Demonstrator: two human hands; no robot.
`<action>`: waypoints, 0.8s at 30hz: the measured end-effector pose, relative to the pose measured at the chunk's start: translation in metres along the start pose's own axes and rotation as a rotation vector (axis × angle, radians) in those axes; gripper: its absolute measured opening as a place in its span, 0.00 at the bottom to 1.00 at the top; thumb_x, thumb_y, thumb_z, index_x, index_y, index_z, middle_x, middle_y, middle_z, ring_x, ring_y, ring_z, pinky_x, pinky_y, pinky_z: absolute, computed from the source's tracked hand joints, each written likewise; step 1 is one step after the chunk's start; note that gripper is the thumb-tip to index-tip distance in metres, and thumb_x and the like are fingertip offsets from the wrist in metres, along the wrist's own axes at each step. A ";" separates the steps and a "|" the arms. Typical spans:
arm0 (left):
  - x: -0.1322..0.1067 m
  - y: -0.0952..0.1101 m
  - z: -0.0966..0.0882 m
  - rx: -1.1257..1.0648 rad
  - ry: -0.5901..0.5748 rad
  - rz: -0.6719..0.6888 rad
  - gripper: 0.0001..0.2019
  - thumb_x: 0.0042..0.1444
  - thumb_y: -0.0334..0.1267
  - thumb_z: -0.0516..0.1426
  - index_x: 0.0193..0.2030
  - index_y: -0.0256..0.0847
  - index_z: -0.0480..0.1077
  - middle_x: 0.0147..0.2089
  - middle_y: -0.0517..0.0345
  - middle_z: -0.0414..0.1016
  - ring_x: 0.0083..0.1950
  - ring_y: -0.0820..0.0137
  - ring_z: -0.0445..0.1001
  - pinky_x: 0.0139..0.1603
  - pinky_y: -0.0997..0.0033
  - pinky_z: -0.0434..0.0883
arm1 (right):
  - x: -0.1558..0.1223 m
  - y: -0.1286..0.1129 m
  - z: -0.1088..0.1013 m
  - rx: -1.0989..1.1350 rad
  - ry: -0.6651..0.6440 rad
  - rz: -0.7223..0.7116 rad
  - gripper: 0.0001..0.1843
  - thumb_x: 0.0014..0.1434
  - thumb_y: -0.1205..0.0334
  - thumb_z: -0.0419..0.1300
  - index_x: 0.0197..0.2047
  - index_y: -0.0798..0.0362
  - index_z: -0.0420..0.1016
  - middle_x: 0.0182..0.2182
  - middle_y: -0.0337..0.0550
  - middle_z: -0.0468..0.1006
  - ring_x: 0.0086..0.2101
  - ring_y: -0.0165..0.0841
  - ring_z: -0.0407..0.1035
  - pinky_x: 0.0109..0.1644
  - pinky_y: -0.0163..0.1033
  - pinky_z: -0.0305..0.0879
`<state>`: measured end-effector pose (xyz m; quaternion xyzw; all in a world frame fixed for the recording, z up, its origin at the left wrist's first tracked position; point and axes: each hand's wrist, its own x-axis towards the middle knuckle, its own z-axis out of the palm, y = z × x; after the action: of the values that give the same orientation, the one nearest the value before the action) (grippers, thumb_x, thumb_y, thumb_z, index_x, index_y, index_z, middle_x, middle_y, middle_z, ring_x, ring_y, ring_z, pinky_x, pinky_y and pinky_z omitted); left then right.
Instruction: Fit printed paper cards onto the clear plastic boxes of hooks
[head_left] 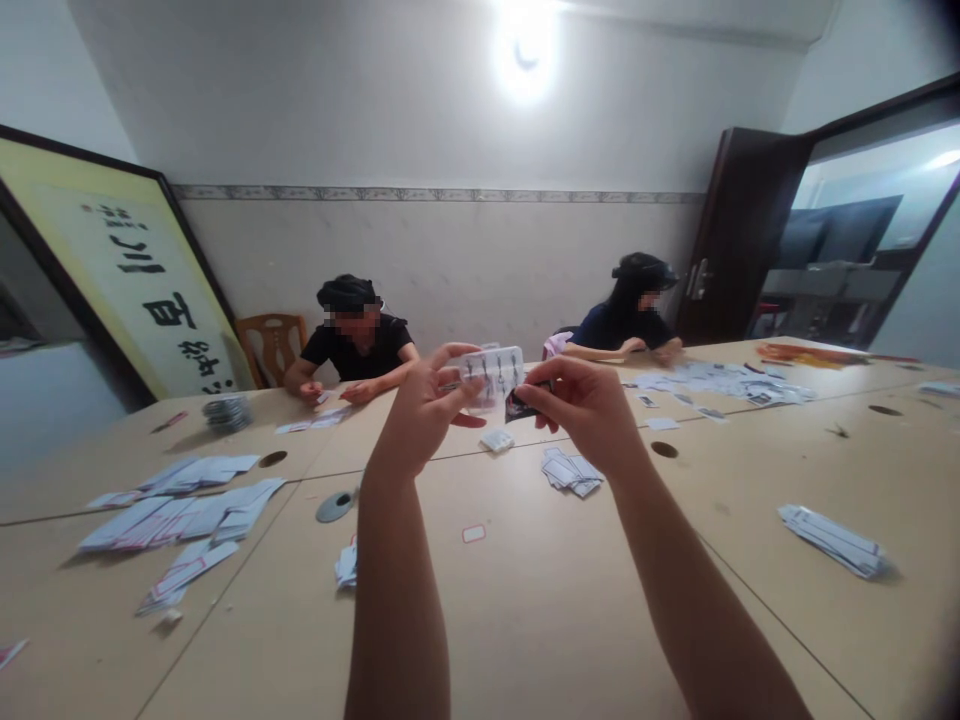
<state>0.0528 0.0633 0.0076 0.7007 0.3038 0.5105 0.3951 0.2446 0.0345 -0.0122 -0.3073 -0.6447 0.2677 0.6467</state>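
Left hand (424, 405) pinches a clear blister tray (493, 375) by its edge, raised above the tabletop (540, 600). Right hand (585, 405) beside it pinches a small dark card (519, 405). Both look light, thin and bendy; edge grips suit them.

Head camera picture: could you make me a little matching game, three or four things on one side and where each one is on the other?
Things:
1. clear plastic tray
2. small dark packet
3. grey round cap
4. wooden chair

Places:
A. against the wall, beside the framed calligraphy
B. lying flat on the table, left of the person's left forearm
C. pinched in the right hand
D. held up by the left hand

Pairs: 1-D, 2-C, 3-B, 4-A
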 end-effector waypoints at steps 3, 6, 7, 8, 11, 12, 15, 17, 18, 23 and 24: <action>-0.004 0.003 -0.001 0.016 -0.007 0.006 0.23 0.55 0.42 0.65 0.56 0.42 0.68 0.42 0.53 0.79 0.36 0.68 0.80 0.29 0.73 0.81 | 0.006 -0.013 0.001 0.016 0.008 -0.054 0.12 0.51 0.56 0.74 0.30 0.53 0.78 0.20 0.34 0.74 0.19 0.24 0.67 0.21 0.32 0.62; -0.008 0.007 -0.002 0.037 -0.008 0.020 0.22 0.57 0.41 0.64 0.57 0.45 0.66 0.38 0.58 0.79 0.35 0.69 0.80 0.29 0.73 0.82 | 0.008 -0.026 0.002 0.087 0.016 -0.092 0.09 0.52 0.59 0.73 0.30 0.53 0.78 0.23 0.35 0.75 0.19 0.23 0.66 0.20 0.31 0.62; -0.009 0.008 -0.002 0.040 -0.014 0.018 0.21 0.57 0.41 0.64 0.55 0.45 0.66 0.37 0.59 0.79 0.35 0.69 0.79 0.29 0.73 0.82 | 0.008 -0.028 0.003 0.102 0.018 -0.092 0.08 0.53 0.60 0.72 0.30 0.53 0.77 0.24 0.35 0.75 0.19 0.23 0.66 0.20 0.31 0.61; -0.010 0.009 -0.002 0.039 -0.022 0.013 0.19 0.56 0.40 0.64 0.53 0.45 0.66 0.36 0.59 0.78 0.34 0.69 0.79 0.28 0.73 0.82 | 0.007 -0.029 0.005 0.105 0.015 -0.090 0.08 0.54 0.61 0.71 0.31 0.52 0.77 0.24 0.34 0.75 0.19 0.23 0.66 0.20 0.31 0.61; -0.013 0.011 -0.002 0.011 -0.046 0.004 0.17 0.55 0.39 0.65 0.48 0.43 0.65 0.36 0.60 0.78 0.33 0.69 0.79 0.26 0.71 0.82 | 0.004 -0.027 0.014 0.044 0.005 -0.102 0.06 0.56 0.62 0.69 0.31 0.52 0.77 0.24 0.33 0.74 0.19 0.23 0.65 0.20 0.30 0.60; -0.015 0.012 -0.002 -0.001 -0.052 0.005 0.16 0.56 0.39 0.64 0.48 0.43 0.65 0.36 0.60 0.77 0.34 0.69 0.80 0.27 0.71 0.82 | 0.003 -0.025 0.018 0.013 -0.003 -0.111 0.06 0.57 0.63 0.69 0.31 0.52 0.76 0.24 0.33 0.74 0.19 0.22 0.65 0.20 0.30 0.59; -0.019 0.015 -0.002 -0.031 -0.085 0.010 0.16 0.58 0.42 0.63 0.49 0.43 0.65 0.35 0.61 0.77 0.36 0.68 0.80 0.29 0.70 0.83 | 0.002 -0.022 0.026 -0.053 -0.014 -0.125 0.05 0.57 0.64 0.67 0.31 0.53 0.76 0.23 0.33 0.73 0.19 0.22 0.64 0.20 0.30 0.58; -0.023 0.018 -0.002 -0.052 -0.107 0.014 0.15 0.61 0.44 0.62 0.50 0.43 0.65 0.34 0.61 0.77 0.37 0.68 0.81 0.31 0.69 0.83 | 0.000 -0.022 0.030 -0.099 0.017 -0.143 0.05 0.58 0.64 0.67 0.32 0.53 0.77 0.24 0.34 0.74 0.20 0.23 0.64 0.21 0.30 0.58; -0.026 0.020 -0.002 -0.063 -0.114 0.012 0.15 0.61 0.44 0.62 0.51 0.44 0.65 0.34 0.61 0.77 0.38 0.68 0.81 0.32 0.69 0.83 | -0.001 -0.023 0.031 -0.127 0.046 -0.156 0.05 0.58 0.64 0.67 0.31 0.53 0.77 0.24 0.34 0.74 0.20 0.23 0.64 0.21 0.31 0.59; -0.033 0.026 -0.001 -0.130 -0.101 -0.023 0.16 0.62 0.46 0.62 0.51 0.44 0.66 0.44 0.57 0.80 0.37 0.69 0.83 0.33 0.70 0.84 | -0.006 -0.028 0.036 -0.230 0.169 -0.193 0.05 0.57 0.63 0.66 0.30 0.53 0.77 0.23 0.35 0.74 0.22 0.26 0.65 0.24 0.32 0.60; -0.034 0.027 -0.001 -0.139 -0.094 -0.028 0.16 0.62 0.47 0.62 0.51 0.44 0.66 0.46 0.57 0.80 0.36 0.69 0.83 0.33 0.70 0.84 | -0.006 -0.029 0.037 -0.238 0.180 -0.200 0.05 0.57 0.64 0.66 0.30 0.53 0.77 0.23 0.36 0.74 0.23 0.26 0.66 0.24 0.33 0.61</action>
<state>0.0424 0.0223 0.0147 0.6906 0.2586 0.4911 0.4637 0.2061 0.0128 0.0043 -0.3386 -0.6386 0.0953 0.6844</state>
